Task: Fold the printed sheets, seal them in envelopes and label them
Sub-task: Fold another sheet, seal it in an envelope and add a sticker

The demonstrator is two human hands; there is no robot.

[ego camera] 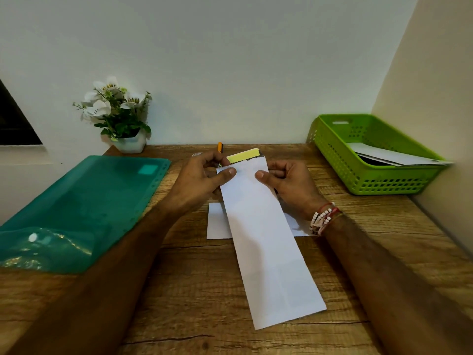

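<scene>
I hold a long white envelope [263, 239] by its far end, with both hands pinching it. My left hand [204, 175] grips the far left corner, thumb pressed on the upper face and fingers curled behind. My right hand [289, 185] grips the far right edge the same way, thumb on top and fingers tucked under. The envelope runs from my hands toward me, angled a little to the right. Its near end lies over the wooden table [204, 303], though I cannot tell whether it touches the wood.

Beneath it, a flat white sheet [217, 224] lies on the table, partly covered by the envelope and my right wrist, which wears beaded bracelets [323, 217]. Just beyond the envelope's far end a yellow pad [242, 156] shows, and farther off lies an orange pen [219, 147].

A teal plastic folder [89, 201] lies on the left of the table. A potted plant [122, 116] with white flowers stands at the far left against the wall. At the far right a green basket [358, 175] holds white papers [391, 156].
</scene>
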